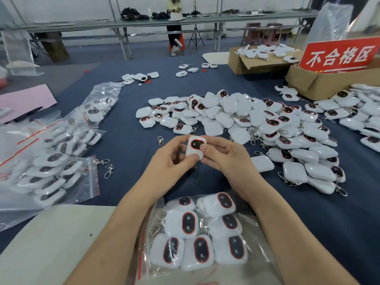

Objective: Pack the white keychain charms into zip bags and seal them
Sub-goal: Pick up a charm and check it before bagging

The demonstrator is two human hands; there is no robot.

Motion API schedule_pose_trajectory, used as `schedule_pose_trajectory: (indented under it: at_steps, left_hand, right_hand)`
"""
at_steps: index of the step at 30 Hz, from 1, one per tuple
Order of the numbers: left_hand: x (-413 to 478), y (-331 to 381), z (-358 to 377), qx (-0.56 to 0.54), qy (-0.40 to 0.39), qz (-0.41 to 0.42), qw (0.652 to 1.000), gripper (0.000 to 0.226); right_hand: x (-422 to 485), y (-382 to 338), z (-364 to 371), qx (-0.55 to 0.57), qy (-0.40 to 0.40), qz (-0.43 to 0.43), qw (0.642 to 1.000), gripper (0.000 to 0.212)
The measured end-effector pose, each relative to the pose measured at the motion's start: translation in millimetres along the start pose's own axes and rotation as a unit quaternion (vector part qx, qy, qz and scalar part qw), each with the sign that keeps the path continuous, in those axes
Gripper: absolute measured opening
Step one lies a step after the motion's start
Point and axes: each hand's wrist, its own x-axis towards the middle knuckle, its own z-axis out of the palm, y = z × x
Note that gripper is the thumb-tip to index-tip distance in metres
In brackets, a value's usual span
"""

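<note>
Both hands hold one white keychain charm point(195, 148) with a dark red-rimmed oval face, lifted above the blue table. My left hand point(168, 161) grips its left side; my right hand point(224, 159) pinches its right side, thumb on the face. Right below my wrists lies a clear zip bag point(203, 233) with several charms in it. A big heap of loose charms point(257, 124) spreads across the table beyond and to the right of my hands.
Filled zip bags point(51, 161) pile up at the left. Loose metal clasps point(106, 167) lie beside them. Cardboard boxes point(257, 60) with more charms and a red sign point(339, 55) stand at the back right. A person sits at a far bench point(144, 22).
</note>
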Motion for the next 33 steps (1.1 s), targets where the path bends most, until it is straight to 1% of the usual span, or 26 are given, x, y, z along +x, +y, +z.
schedule_pose_trajectory:
  at_steps: [2, 5, 9, 15, 20, 23, 26, 29, 33]
  left_hand:
    - [0.2, -0.1, 0.7, 0.002, 0.012, 0.0, 1.0, 0.032]
    - [0.9, 0.1, -1.2, -0.023, 0.035, -0.017, 0.999, 0.024]
    - [2.5, 0.6, -2.6, -0.021, 0.043, -0.029, 0.998, 0.018]
    - [2.5, 0.7, -2.6, -0.016, 0.051, -0.033, 0.998, 0.018]
    - [1.7, 1.3, -1.1, -0.045, 0.052, -0.033, 0.997, 0.021]
    - [1.3, 2.1, -0.6, -0.036, 0.079, -0.013, 0.996, 0.021]
    - [-0.4, 1.0, 0.1, -0.001, 0.104, 0.011, 0.995, 0.024]
    - [-1.8, 1.3, 1.1, 0.005, 0.09, 0.027, 0.996, 0.021]
    - [-2.4, 0.2, 1.1, -0.006, 0.091, 0.035, 0.995, 0.018]
  right_hand:
    - [0.9, 0.2, -0.2, 0.004, 0.003, 0.006, 1.0, 0.019]
    - [1.8, 0.2, -0.6, -0.011, 0.002, 0.006, 1.0, 0.019]
    - [1.9, 0.8, -1.2, -0.014, -0.008, 0.009, 1.0, 0.02]
    - [1.7, 1.3, -0.6, -0.017, -0.007, 0.005, 1.0, 0.019]
    - [0.9, -0.2, -0.4, -0.011, 0.0, 0.0, 1.0, 0.017]
    - [0.7, 0.3, -1.1, -0.022, 0.0, -0.005, 1.0, 0.02]
    - [-1.3, 0.3, -0.1, -0.051, -0.025, -0.017, 0.998, 0.02]
    - [-2.5, -1.1, 1.7, -0.066, -0.031, -0.045, 0.996, 0.015]
    - [-2.8, -0.8, 3.0, -0.059, -0.025, -0.062, 0.996, 0.027]
